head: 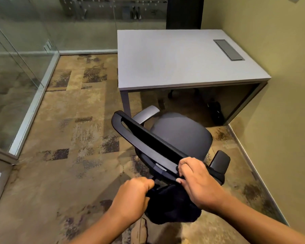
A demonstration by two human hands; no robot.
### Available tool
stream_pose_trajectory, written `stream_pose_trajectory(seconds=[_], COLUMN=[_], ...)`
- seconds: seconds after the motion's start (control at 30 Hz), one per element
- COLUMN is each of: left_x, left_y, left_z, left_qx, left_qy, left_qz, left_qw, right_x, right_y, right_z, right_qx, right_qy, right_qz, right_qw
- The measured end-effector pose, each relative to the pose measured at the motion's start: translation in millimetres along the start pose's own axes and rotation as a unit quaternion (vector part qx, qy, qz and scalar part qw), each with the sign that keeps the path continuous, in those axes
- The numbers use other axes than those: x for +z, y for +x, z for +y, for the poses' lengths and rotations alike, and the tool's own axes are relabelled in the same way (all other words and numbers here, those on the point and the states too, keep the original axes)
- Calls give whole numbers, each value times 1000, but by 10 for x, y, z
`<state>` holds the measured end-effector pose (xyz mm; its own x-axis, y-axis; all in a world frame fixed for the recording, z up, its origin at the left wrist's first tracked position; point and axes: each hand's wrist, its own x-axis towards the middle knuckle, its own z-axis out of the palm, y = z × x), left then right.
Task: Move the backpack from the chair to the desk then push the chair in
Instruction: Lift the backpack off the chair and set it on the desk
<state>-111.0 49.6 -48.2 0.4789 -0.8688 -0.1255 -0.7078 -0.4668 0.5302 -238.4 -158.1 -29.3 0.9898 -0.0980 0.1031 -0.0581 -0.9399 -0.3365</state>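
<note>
A dark office chair (181,132) stands on the carpet in front of the grey desk (174,59), its seat bare and its backrest turned toward me. A dark navy backpack (173,205) hangs behind the backrest, low in the view. My left hand (132,198) is closed on the top of the backpack, probably its strap or handle. My right hand (195,180) grips the top edge of the backrest, fingers curled over it, partly covering the bag.
Glass partition walls (16,76) run along the left. A yellow-green wall (280,85) borders the desk and chair on the right. A cable hatch (228,49) is set in the desk's far right. Another dark chair (183,13) stands behind the desk. Dark objects lie under the desk.
</note>
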Motion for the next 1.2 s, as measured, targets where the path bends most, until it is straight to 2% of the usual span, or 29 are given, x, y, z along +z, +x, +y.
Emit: stream_pose_trajectory(seconds=[0.2, 0.3, 0.43, 0.5, 0.67, 0.77, 0.97, 1.1, 1.2], left_x=[-216, -375, -583, -694, -985, -1100, -1100, -964, -843], left_y=[-80, -51, 32, 98, 277, 375, 467, 649, 825], left_z=[350, 552, 807, 932, 1252, 1478, 2005, 2241, 2347], left_qx=[29, 69, 116, 128, 145, 154, 170, 131, 123], left_qy=[-56, -73, -107, -117, -183, -184, -206, -216, -173], left_qz=[63, 88, 110, 126, 163, 166, 184, 211, 229], left_qw=[996, 991, 981, 977, 959, 957, 946, 944, 950], right_x=[-240, -380, -482, -477, -273, -96, -245, -544, -843], right_y=[-238, -499, -879, -1107, -1608, -1690, -1497, -1584, -1568], right_z=[95, 200, 321, 306, 171, 211, 630, 984, 1212], right_qx=[29, 98, 229, 247, 159, 95, 6, -21, -81], right_qy=[33, 30, 103, 101, -31, -47, 24, 82, 89], right_qz=[12, 36, 96, 109, 42, 44, 71, 103, 128], right_qw=[999, 994, 963, 957, 986, 993, 997, 991, 984])
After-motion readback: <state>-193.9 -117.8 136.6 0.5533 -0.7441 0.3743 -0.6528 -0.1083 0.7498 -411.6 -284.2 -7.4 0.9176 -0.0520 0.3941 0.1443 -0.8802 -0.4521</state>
